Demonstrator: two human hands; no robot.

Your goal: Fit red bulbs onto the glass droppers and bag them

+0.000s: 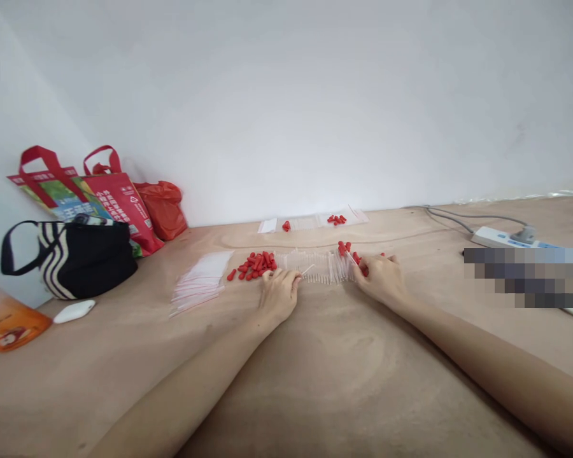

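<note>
My left hand (280, 291) is closed, with a thin clear stick (307, 270) sticking out from its fingertips. It lies just in front of a pile of red rubber-like pieces (255, 264). Between my hands lies a row of thin clear tubes (322, 267) on the table. My right hand (381, 275) is closed at the right end of that row, its fingertips pinching a slim clear tube (351, 259). More red pieces (344, 246) lie by its fingertips, partly hidden by the hand. Left of the pile, clear zip bags (200, 280) are fanned out.
Small bags with red pieces (337, 220) lie near the wall. At left are a black bag (90, 254), red shopping bags (119, 203), an orange packet (14, 321) and a white case (74, 311). A power strip (501, 238) with cables is at right.
</note>
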